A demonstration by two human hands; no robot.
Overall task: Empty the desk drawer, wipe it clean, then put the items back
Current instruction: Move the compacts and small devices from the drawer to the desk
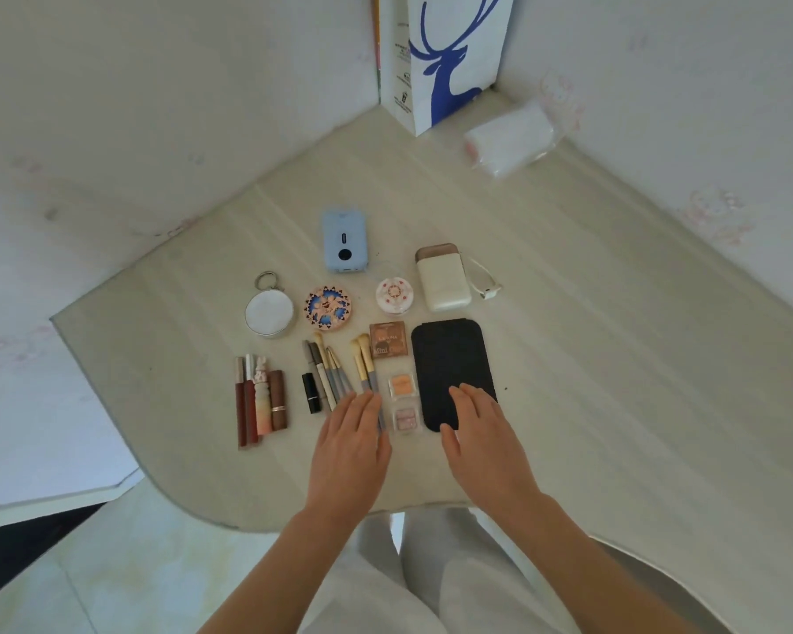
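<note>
With both grips flat and empty, my left hand (pixel 351 439) over the brushes (pixel 335 372) beside the black pad (pixel 452 368), I judged gathering them together best.

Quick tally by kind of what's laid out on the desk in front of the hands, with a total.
Power banks: 2 (blue power bank, cream power bank)
Round compacts: 3 (white, patterned, pink-white)
Square palettes: 3 (brown, orange, pink)
Lipstick tubes: 5, four grouped, one black
Brushes and pencils: about 6, partly under the left hand
Black pad: 1
Total: about 20
</note>
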